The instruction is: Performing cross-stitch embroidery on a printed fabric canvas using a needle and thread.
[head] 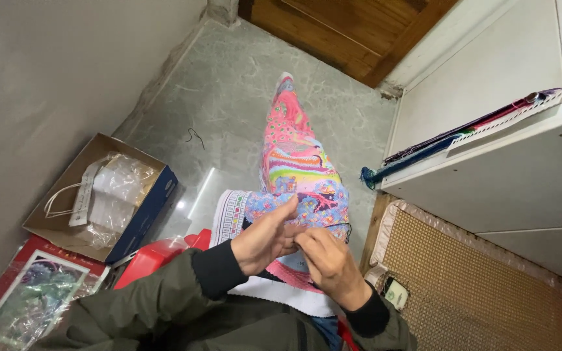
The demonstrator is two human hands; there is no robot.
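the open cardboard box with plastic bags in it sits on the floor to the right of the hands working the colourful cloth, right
Not quite: in the head view the box is on the left of both hands, not the right. The rest holds.

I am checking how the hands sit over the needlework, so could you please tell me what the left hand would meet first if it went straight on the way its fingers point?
Probably the embroidered cloth: the left hand points up-right over it, though depth is unclear.

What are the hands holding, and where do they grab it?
Both the left hand and right hand pinch the colourful embroidered cloth at its near end, by the lap.
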